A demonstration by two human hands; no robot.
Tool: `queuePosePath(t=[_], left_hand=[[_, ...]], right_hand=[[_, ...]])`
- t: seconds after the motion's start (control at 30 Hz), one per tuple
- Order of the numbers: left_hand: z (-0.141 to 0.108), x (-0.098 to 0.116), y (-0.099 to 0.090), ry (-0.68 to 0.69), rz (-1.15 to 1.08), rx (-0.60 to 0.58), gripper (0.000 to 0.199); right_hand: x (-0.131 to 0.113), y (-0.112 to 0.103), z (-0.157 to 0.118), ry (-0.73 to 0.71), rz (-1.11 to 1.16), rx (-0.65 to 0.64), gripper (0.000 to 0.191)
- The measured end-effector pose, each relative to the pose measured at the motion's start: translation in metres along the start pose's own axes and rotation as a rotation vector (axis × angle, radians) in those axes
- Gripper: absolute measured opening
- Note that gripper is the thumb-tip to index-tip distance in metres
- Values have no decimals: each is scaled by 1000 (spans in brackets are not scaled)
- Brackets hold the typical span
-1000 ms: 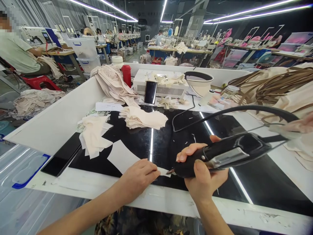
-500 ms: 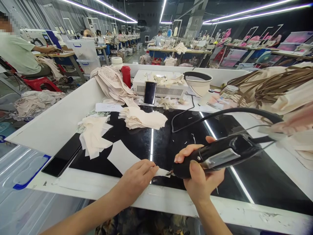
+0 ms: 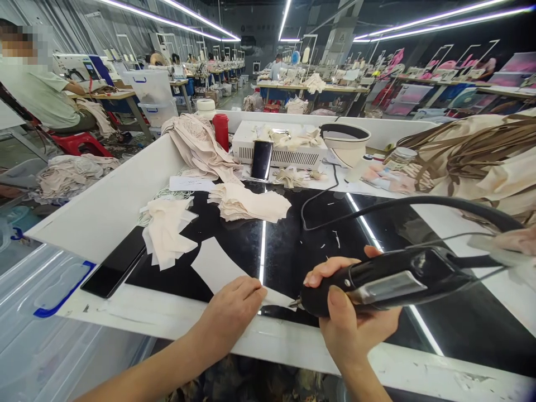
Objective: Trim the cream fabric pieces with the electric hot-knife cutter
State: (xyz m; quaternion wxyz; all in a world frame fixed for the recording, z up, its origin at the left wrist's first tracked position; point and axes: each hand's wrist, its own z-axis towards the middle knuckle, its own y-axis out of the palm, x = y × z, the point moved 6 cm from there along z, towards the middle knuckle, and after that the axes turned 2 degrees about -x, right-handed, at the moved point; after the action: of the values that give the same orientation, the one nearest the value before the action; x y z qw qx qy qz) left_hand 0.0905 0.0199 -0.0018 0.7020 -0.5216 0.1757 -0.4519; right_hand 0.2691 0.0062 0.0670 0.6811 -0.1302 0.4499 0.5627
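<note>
A white curved piece of thin fabric [image 3: 218,265] lies on the glossy black board [image 3: 288,245]. My left hand [image 3: 238,307] rests on its near part, fingers drawn together and gripping or pressing the edge; the fingertips are partly hidden. My right hand [image 3: 352,312] is wrapped around a black corded handheld cutter [image 3: 389,279], tilted with its pointed metal tip down at the fabric's narrow right end. The tip appears to touch the cloth there. Beyond the hands sit a stack of cream fabric pieces [image 3: 249,202] and, to the left, another fanned stack [image 3: 167,231].
A black phone [image 3: 115,262] lies at the board's left edge; another phone [image 3: 262,160] leans against a white vented box [image 3: 280,153]. A red bottle [image 3: 220,132], cream tub [image 3: 347,146] and strap bundle [image 3: 481,145] stand behind. The cutter's cable [image 3: 419,202] arches rightward. A co-worker [image 3: 33,95] sits left.
The view has shifted slightly, moving the scene rightward. My left hand has slid a little left along the fabric, baring more of the strip near the cutter's tip. Both grips look the same.
</note>
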Motion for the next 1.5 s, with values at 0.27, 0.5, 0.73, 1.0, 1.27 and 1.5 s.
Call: queuePosePath(t=[0.27,0.5,0.73,1.0,1.27,1.5], left_hand=[[4,7,-8,15,-21,-100,17],[2,17,-10,55,87,-116,18],[-7,17,-2,24,68,-140,59],[-11,20,2,40,90,-130,73],[-12,22,-3,68,85,-67,74],[-13,20,1,52,82,-85,74]], right_hand=[[-5,-1,-8,-2,-39,-6,57],[-4,-1,-9,37,-9,-26,56],[-7,-2,-10,50,-17,-25,58],[-7,-1,-15,69,-7,-36,61],[-3,15,11,10,67,50,52],[13,23,6,25,88,-18,55]])
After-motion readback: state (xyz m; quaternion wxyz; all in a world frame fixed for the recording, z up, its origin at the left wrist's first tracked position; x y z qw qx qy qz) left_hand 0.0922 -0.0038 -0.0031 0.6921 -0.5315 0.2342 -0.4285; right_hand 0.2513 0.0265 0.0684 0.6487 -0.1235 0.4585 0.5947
